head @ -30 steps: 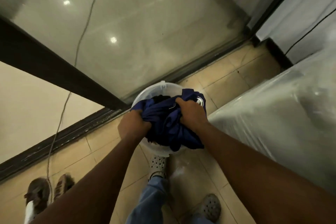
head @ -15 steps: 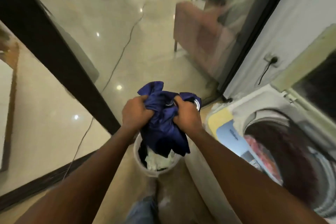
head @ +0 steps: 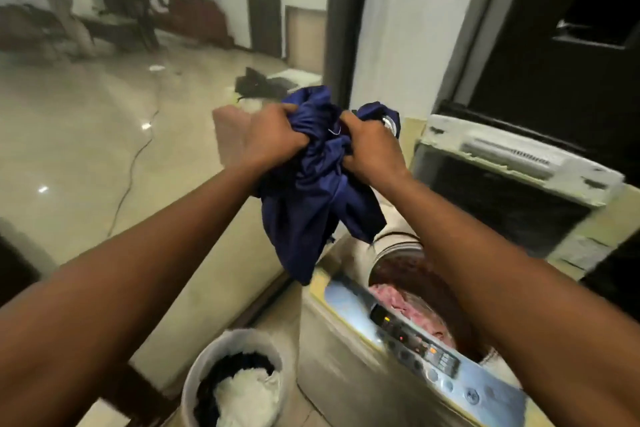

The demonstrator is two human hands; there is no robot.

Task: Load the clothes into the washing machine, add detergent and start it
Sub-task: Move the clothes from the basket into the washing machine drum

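A bunched dark blue garment [head: 313, 204] hangs in the air, gripped by my left hand [head: 275, 137] and my right hand [head: 370, 149]. Its lower end dangles over the left front corner of the top-loading washing machine [head: 332, 374]. The machine's lid [head: 512, 184] stands raised at the right. Pink clothes [head: 391, 298] lie inside the drum. A blue control panel [head: 426, 354] with small lit indicators runs along the machine's front. Below left stands a white bucket [head: 194, 381] holding white and dark clothes.
A glass sliding door [head: 104, 149] with a dark frame runs along the left, a cable on the floor behind it. Beyond the glass are a sofa and a person, blurred. A white wall and a dark doorway [head: 571, 28] are behind the machine.
Both hands have lifted the blue garment out of the bucket and carried it up and to the right, above the washing machine. The view has tilted up from the floor.
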